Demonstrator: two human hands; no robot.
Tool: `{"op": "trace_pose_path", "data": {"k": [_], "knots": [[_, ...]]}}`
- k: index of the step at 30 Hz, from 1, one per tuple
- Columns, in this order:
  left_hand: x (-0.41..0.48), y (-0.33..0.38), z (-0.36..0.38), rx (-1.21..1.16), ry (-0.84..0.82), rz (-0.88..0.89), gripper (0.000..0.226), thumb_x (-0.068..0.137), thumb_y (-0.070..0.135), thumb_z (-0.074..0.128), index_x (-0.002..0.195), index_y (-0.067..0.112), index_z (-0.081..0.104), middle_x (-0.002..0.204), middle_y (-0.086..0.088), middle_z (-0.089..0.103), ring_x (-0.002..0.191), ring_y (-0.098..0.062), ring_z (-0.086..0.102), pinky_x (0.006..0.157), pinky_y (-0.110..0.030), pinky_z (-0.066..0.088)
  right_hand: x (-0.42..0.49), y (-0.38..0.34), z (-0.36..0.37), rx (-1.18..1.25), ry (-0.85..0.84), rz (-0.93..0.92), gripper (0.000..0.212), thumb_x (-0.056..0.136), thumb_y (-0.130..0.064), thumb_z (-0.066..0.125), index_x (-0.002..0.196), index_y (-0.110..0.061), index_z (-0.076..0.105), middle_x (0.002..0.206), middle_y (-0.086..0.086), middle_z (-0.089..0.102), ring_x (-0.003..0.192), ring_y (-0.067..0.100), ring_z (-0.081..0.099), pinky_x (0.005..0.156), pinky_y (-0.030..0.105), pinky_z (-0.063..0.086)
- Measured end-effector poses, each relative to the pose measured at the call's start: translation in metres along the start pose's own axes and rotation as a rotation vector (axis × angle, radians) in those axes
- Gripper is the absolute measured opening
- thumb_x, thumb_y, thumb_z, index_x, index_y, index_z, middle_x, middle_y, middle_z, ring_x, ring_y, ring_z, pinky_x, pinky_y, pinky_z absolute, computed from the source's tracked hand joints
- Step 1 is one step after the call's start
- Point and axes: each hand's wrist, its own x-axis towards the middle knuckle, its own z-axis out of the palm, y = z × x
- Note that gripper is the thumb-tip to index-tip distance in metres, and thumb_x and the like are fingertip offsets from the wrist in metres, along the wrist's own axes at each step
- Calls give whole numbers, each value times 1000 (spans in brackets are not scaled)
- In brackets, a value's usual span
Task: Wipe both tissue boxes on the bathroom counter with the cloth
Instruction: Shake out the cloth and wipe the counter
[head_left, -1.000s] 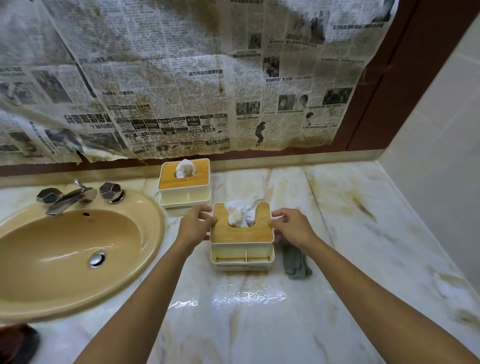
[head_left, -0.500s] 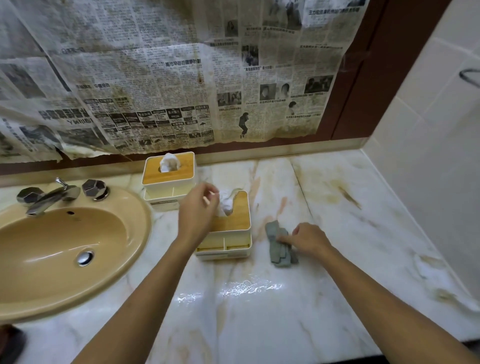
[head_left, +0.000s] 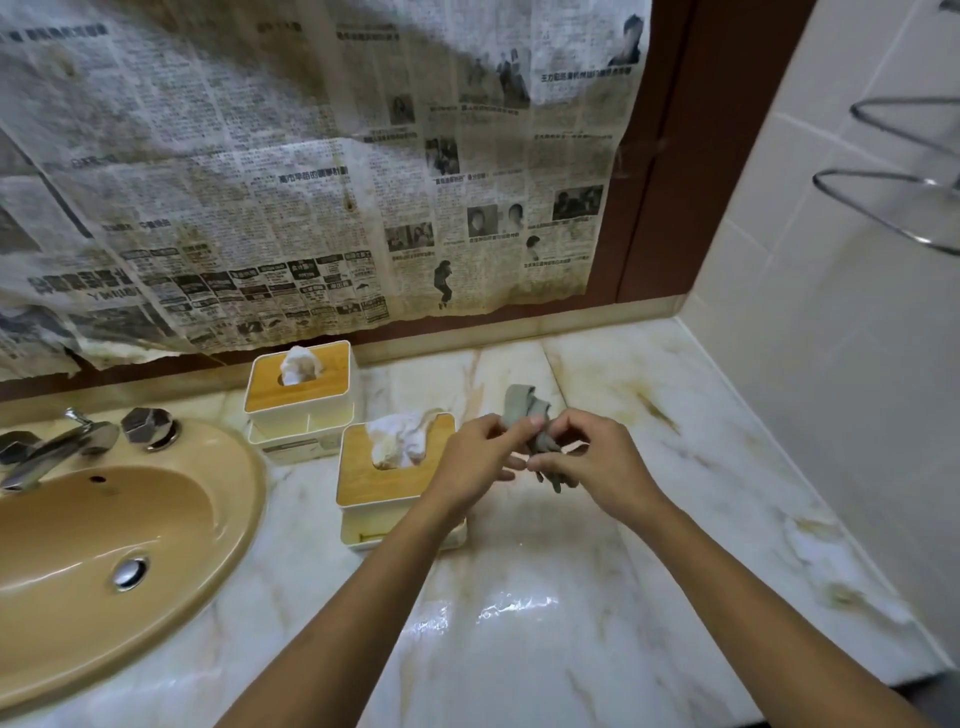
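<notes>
You look down on a pale marble counter (head_left: 519, 665), veined in tan, with a bright patch of glare (head_left: 514, 608) near its front. At your left a tan oval sink (head_left: 248, 488) is set into it, with a chrome faucet (head_left: 57, 453) at its back. Yellowed, stained newspaper (head_left: 311, 182) covers the wall ahead of you, and a dark brown panel (head_left: 662, 182) stands beside it. To your right is a white tiled wall (head_left: 831, 374) carrying a wire rack (head_left: 893, 208).

Two white plastic tissue boxes with wooden lids stand upright on the marble counter (head_left: 519, 623). Far tissue box (head_left: 332, 371): by the back wall, white tissue poking up from the slot. Near tissue box (head_left: 363, 483): just in front, slightly right, crumpled tissue spilling out. Bunched grey-green cloth (head_left: 524, 410): pinched between left hand (head_left: 475, 457) and right hand (head_left: 597, 457), just right of the near box.
</notes>
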Motion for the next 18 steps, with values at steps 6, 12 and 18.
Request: {"op": "trace_pose_path", "data": {"k": [6, 12, 18], "knots": [[12, 23, -4, -125, 1, 81, 31, 99, 22, 47, 95, 3, 72, 89, -16, 75, 86, -31, 73, 80, -41, 60, 9, -17, -22, 173, -35, 8, 17, 75, -6, 82, 80, 0, 67, 72, 5, 69, 57, 21, 59, 54, 37, 47], [16, 54, -7, -404, -105, 96, 36, 103, 18, 35, 113, 4, 67, 106, -16, 72, 99, -27, 70, 86, -45, 58, 20, -42, -39, 385, -8, 19, 20, 76, -19, 77, 81, -5, 65, 73, 14, 64, 56, 25, 50, 47, 32, 42], [23, 68, -11, -702, -56, 50, 26, 99, 11, 42, 111, 6, 65, 103, -14, 68, 95, -22, 66, 91, -49, 55, 34, -73, -52, 337, 59, -73, 14, 85, -18, 72, 80, -10, 62, 95, 7, 73, 70, 14, 63, 53, 22, 45]]}}
